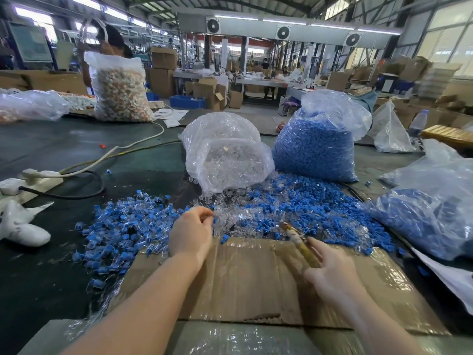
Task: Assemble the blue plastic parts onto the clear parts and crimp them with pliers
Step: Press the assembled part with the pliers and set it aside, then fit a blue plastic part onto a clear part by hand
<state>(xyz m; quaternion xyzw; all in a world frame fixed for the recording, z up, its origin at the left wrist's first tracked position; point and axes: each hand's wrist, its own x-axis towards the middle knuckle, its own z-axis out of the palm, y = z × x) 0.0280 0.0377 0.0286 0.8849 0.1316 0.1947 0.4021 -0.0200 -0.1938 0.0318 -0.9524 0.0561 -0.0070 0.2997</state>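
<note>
Glossy crinkled plastic bags [225,149], matt blue plastic parts [320,208], rough brown cardboard [245,283], matt dark tabletop [51,278]

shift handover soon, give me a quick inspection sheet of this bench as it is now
surface: dark table with flattened cardboard at the near edge
job's things: bag of clear parts, bag of blue parts, loose mixed pile, assembled pieces heap
clutter: white gloves, third bag of blue pieces
grippers: left hand with fingers pinching at the clear parts; right hand holds pliers
cables: power strip with white and black leads
surroundings: factory floor, cartons, a person behind a bag of pale parts
</note>
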